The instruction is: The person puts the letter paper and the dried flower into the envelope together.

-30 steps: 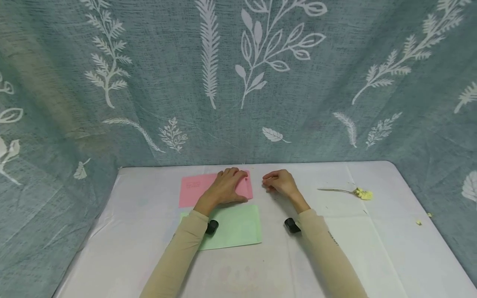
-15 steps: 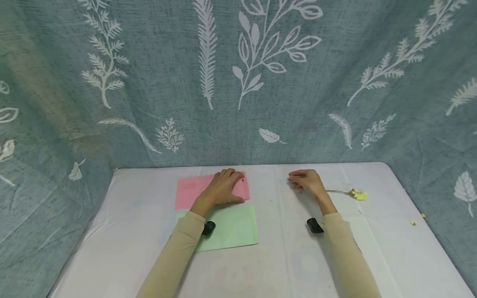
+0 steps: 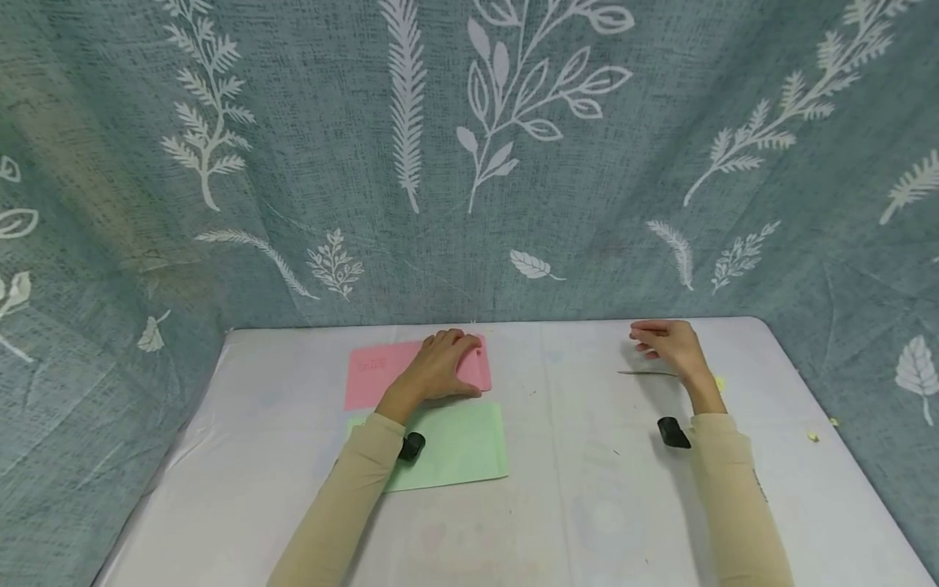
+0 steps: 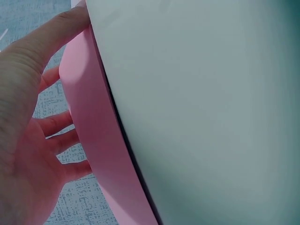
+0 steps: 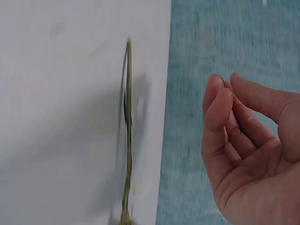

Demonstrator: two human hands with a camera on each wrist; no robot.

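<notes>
My left hand [image 3: 440, 367] spans the right end of a flat pink paper item [image 3: 367, 379] with faint print. Its thumb lies at the near edge and its bent fingers reach toward the far side. In the left wrist view, the thumb and fingers [image 4: 58, 123] hold the pink item [image 4: 89, 93] between them. My right hand [image 3: 671, 346] hovers over a flower stem [image 3: 645, 373] that lies on the table. Seen from the right wrist, its fingers [image 5: 218, 110] are loosely curled with nothing visible between them, apart from the stem [image 5: 129, 108]. The yellow flower head [image 3: 720, 383] is mostly behind the wrist.
A light green paper sheet or booklet [image 3: 458, 448] lies nearer, partly under the left forearm. Small yellow petals [image 3: 813, 437] and dark specks are scattered on the white table [image 3: 257, 456]. A patterned green curtain [image 3: 440, 269] hangs behind the far edge.
My right hand has moved rightward from beside the pink item to above the flower stem, now covering part of the flower. The left hand stays on the pink item.
</notes>
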